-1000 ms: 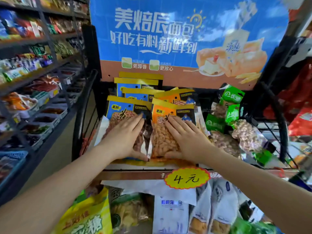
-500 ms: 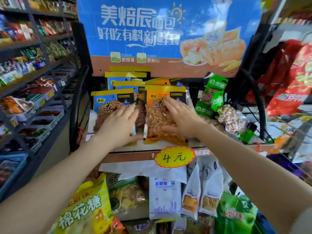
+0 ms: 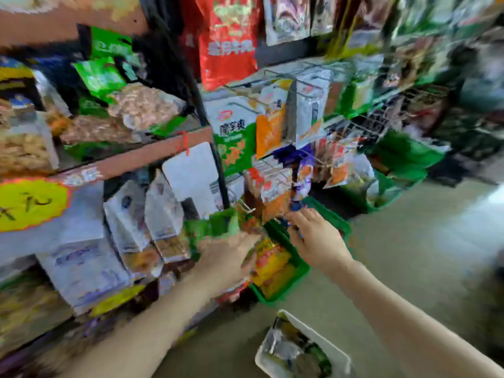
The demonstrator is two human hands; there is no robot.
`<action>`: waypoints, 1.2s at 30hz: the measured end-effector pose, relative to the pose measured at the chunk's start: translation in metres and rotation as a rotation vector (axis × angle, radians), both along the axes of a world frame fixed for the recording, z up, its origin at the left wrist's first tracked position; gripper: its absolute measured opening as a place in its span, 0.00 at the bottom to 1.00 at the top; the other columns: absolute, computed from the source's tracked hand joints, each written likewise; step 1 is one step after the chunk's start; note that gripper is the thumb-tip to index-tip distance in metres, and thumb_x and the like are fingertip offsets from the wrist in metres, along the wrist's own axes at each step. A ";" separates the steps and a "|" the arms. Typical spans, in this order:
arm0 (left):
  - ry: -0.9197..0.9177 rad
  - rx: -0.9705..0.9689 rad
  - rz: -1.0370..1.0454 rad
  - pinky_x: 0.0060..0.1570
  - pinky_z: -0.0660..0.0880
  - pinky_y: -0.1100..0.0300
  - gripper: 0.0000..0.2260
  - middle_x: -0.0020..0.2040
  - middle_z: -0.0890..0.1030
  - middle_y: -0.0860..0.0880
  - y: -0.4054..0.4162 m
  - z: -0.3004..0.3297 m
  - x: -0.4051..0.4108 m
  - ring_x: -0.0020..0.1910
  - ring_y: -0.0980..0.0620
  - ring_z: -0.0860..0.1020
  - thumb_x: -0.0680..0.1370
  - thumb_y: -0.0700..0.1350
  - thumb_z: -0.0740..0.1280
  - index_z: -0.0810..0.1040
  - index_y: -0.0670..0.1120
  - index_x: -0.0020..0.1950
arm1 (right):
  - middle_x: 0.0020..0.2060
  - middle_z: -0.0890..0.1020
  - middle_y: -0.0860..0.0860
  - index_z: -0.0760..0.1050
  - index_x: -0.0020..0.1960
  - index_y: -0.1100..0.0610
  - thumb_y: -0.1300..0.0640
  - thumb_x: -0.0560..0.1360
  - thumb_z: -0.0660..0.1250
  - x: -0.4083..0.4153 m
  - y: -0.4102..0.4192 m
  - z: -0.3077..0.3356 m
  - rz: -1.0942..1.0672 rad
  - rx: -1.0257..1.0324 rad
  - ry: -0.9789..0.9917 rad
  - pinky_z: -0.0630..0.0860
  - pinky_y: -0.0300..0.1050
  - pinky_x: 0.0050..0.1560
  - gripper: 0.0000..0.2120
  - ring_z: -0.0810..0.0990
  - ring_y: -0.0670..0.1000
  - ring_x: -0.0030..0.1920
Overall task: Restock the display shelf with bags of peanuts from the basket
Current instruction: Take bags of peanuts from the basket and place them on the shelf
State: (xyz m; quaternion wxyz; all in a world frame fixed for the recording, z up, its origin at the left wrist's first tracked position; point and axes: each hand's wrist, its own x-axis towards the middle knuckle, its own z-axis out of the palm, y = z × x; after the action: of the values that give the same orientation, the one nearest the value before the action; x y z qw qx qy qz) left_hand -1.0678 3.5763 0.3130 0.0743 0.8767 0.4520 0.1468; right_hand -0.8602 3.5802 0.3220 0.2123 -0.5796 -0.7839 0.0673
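The view is smeared by motion. A green basket [image 3: 328, 215] stands on the floor beside the shelf and holds yellow and orange bags of peanuts [image 3: 272, 264]. My right hand [image 3: 317, 240] reaches over the basket with its fingers stretched toward the bags, and I see nothing held in it. My left hand [image 3: 227, 259] is at the basket's left edge, too blurred to read its fingers. The display shelf [image 3: 131, 162] sits at upper left with peanut bags [image 3: 24, 152] on it, above a yellow price tag [image 3: 30, 204].
A wire rack [image 3: 300, 88] hung with snack packets stands above the basket. A second green basket [image 3: 395, 173] is further right. A white tray [image 3: 338, 353] of packets lies on the floor near me. White bags [image 3: 163, 211] hang under the shelf.
Both hands have left the peanut bags on the shelf and dropped to the green basket on the floor. The view has swung right and down.
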 end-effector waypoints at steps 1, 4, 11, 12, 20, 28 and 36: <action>0.046 -0.108 0.014 0.33 0.77 0.58 0.16 0.51 0.83 0.49 -0.002 -0.026 0.025 0.43 0.47 0.83 0.73 0.50 0.61 0.78 0.49 0.58 | 0.44 0.81 0.58 0.76 0.51 0.58 0.50 0.73 0.52 0.029 -0.014 -0.028 -0.075 -0.110 0.014 0.79 0.53 0.42 0.19 0.80 0.61 0.48; 0.198 -0.448 0.040 0.54 0.73 0.53 0.17 0.63 0.74 0.48 -0.014 -0.101 0.081 0.59 0.45 0.76 0.78 0.48 0.58 0.70 0.48 0.66 | 0.48 0.79 0.56 0.74 0.51 0.56 0.54 0.76 0.56 0.103 -0.062 -0.105 -0.310 -0.474 0.024 0.77 0.52 0.46 0.10 0.79 0.59 0.52; 0.376 -0.864 0.077 0.54 0.73 0.54 0.12 0.61 0.74 0.48 -0.041 -0.261 0.157 0.59 0.47 0.74 0.77 0.47 0.58 0.72 0.50 0.60 | 0.55 0.79 0.57 0.71 0.55 0.57 0.56 0.77 0.56 0.183 -0.155 -0.257 -0.594 -1.044 0.146 0.69 0.45 0.46 0.10 0.77 0.57 0.57; 0.379 -0.891 0.077 0.53 0.73 0.55 0.13 0.61 0.75 0.49 -0.041 -0.285 0.166 0.58 0.47 0.75 0.77 0.46 0.59 0.72 0.50 0.60 | 0.56 0.79 0.56 0.70 0.52 0.54 0.56 0.77 0.56 0.187 -0.160 -0.279 -0.599 -1.089 0.164 0.66 0.42 0.44 0.07 0.77 0.56 0.58; 0.442 -1.099 0.057 0.55 0.73 0.55 0.13 0.62 0.74 0.47 -0.042 -0.528 0.200 0.57 0.49 0.75 0.78 0.46 0.58 0.71 0.47 0.62 | 0.62 0.76 0.56 0.69 0.63 0.60 0.57 0.78 0.57 0.173 -0.162 -0.520 -0.842 -1.310 0.432 0.70 0.42 0.51 0.15 0.75 0.55 0.60; 0.370 -1.102 0.211 0.50 0.70 0.56 0.20 0.70 0.64 0.45 -0.047 -0.724 0.201 0.54 0.46 0.75 0.79 0.41 0.58 0.62 0.44 0.71 | 0.66 0.70 0.60 0.57 0.72 0.63 0.55 0.80 0.55 0.146 -0.161 -0.734 -1.143 -1.337 0.596 0.69 0.44 0.39 0.23 0.75 0.58 0.55; 0.249 -0.985 0.185 0.70 0.60 0.55 0.25 0.74 0.59 0.44 -0.042 -0.794 0.203 0.71 0.44 0.62 0.76 0.33 0.58 0.62 0.46 0.72 | 0.64 0.71 0.58 0.56 0.70 0.61 0.54 0.68 0.73 0.125 -0.135 -0.830 -1.793 -0.972 1.395 0.70 0.53 0.62 0.38 0.72 0.59 0.63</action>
State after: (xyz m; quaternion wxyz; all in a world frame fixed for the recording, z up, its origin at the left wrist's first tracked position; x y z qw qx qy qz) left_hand -0.8652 3.5347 -0.4809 0.4106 0.7051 0.5484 -0.1829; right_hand -0.7355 3.4454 -0.5080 0.3187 -0.7708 0.2774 0.4768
